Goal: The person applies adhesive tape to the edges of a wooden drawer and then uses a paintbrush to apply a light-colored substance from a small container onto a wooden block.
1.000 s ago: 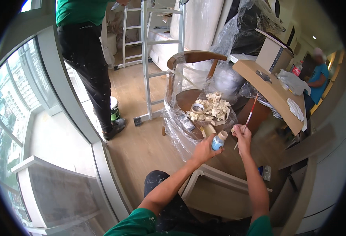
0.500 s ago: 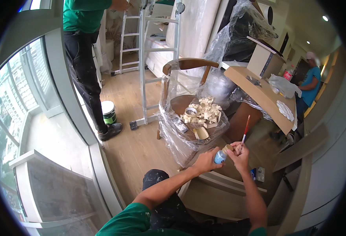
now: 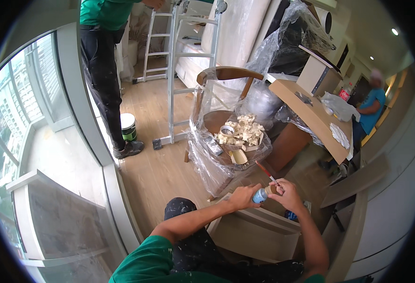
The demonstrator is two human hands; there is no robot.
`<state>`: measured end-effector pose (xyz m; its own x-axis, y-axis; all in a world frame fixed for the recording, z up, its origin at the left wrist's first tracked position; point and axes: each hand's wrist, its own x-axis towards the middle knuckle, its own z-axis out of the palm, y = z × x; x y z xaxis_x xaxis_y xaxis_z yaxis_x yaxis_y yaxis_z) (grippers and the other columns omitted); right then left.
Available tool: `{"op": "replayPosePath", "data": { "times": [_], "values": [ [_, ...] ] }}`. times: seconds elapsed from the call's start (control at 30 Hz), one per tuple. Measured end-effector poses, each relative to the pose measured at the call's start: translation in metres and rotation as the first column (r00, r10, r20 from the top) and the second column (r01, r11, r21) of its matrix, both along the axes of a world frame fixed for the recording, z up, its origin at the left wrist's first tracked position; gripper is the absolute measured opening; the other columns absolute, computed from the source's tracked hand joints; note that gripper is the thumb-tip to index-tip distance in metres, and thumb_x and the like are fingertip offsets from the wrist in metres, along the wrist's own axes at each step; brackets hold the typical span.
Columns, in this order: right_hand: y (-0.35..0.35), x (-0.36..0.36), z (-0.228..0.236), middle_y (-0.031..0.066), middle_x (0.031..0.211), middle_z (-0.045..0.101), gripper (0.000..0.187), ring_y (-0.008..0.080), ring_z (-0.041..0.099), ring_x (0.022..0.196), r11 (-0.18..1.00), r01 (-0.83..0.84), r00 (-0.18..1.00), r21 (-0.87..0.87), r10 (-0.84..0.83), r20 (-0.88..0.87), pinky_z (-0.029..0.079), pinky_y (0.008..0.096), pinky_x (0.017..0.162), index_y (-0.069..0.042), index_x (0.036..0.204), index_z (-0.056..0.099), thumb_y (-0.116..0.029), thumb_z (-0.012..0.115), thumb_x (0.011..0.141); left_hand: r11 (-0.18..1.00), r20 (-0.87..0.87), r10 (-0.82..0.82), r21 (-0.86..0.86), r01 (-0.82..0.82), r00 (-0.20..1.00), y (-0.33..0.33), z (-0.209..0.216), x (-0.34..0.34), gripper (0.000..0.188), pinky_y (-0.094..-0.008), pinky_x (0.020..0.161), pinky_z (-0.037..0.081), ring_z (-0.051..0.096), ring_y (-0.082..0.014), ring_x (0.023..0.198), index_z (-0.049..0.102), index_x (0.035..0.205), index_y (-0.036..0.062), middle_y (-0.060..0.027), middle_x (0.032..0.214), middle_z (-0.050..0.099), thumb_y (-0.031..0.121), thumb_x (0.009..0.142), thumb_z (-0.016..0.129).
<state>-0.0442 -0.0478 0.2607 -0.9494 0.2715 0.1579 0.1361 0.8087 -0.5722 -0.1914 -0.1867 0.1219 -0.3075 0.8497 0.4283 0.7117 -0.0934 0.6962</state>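
Note:
My left hand (image 3: 244, 197) is closed around a small bottle (image 3: 259, 195) with a blue label, held tilted over a drawer-like box. The fingers of my right hand (image 3: 287, 194) grip the bottle's tan cap (image 3: 271, 189), which is at the bottle's mouth; whether it is still seated cannot be made out. That same hand holds a slim paintbrush (image 3: 267, 171) with a red handle, slanting up and to the left. Below both hands is the open beige box (image 3: 250, 236), beside my knee.
Ahead stands a plastic-wrapped wooden chair (image 3: 228, 74) bearing crumpled masking tape (image 3: 246, 132) and a tape roll (image 3: 227, 131). A stepladder (image 3: 171, 94), paint bucket (image 3: 128, 126) and a person in green are beyond, left. Cardboard (image 3: 306, 111) lies right, near a person in blue.
The paintbrush has swung from pointing up and right to pointing up and left. Both hands, still on the bottle and cap, appear slightly lower and further left.

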Motion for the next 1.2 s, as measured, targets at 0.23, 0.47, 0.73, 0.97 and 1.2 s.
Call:
{"op": "replayPosePath", "data": {
  "times": [0.23,0.47,0.73,0.97,1.2],
  "values": [
    [0.003,0.0,0.014,0.0057,0.091,0.06,0.037,0.0106,0.046,0.065,0.99,-0.138,0.988,-0.015,0.138,0.063,0.043,0.0292,0.062,0.008,0.108,0.07,-0.001,0.086,0.075,0.991,0.077,-0.114,0.075,0.108,0.99,-0.002,0.005,-0.002,0.064,-0.0531,0.084,0.055,0.068,-0.045,0.099,0.053,0.121,0.0097,-0.0217,0.101,0.07,0.04,0.075,0.086],
    [-0.016,0.01,0.029,0.0076,0.094,0.063,0.027,0.0165,0.054,0.065,0.975,-0.214,0.966,0.065,0.201,0.163,0.047,0.0333,0.063,0.004,0.096,0.071,-0.009,0.087,0.078,0.943,0.226,-0.329,0.033,0.33,0.917,-0.016,0.013,0.001,0.067,-0.052,0.085,0.054,0.069,-0.0418,0.099,0.057,0.126,0.0103,-0.0189,0.104,0.072,0.04,0.074,0.086],
    [-0.011,0.017,0.006,0.0106,0.094,0.065,0.04,0.0258,0.063,0.074,0.948,-0.092,0.979,0.305,0.031,0.199,0.052,0.0372,0.068,0.001,0.072,0.061,-0.024,0.092,0.077,0.961,0.174,-0.256,-0.056,0.269,0.951,-0.01,0.001,0.015,0.07,-0.0506,0.087,0.055,0.07,-0.0414,0.101,0.059,0.131,0.0117,-0.0193,0.109,0.072,0.038,0.072,0.087],
    [-0.018,0.022,0.014,0.0113,0.102,0.066,0.03,0.0241,0.064,0.078,0.95,-0.259,0.965,0.174,0.247,0.087,0.053,0.0383,0.074,0.002,0.084,0.065,-0.017,0.088,0.08,0.963,-0.007,-0.26,0.076,0.26,0.965,-0.004,-0.006,0.009,0.06,-0.0524,0.083,0.056,0.07,-0.0424,0.097,0.055,0.122,0.0116,-0.0175,0.105,0.071,0.032,0.075,0.085],
    [-0.014,0.034,0.009,0.0118,0.103,0.065,0.028,0.0244,0.066,0.081,0.957,-0.26,0.946,0.13,0.225,0.232,0.053,0.0375,0.075,0.001,0.1,0.071,-0.015,0.085,0.083,0.958,0.022,-0.284,-0.046,0.284,0.959,-0.003,-0.007,0.016,0.056,-0.0516,0.08,0.055,0.069,-0.0411,0.099,0.054,0.12,0.0126,-0.0145,0.108,0.069,0.03,0.076,0.083]
  ]
}}
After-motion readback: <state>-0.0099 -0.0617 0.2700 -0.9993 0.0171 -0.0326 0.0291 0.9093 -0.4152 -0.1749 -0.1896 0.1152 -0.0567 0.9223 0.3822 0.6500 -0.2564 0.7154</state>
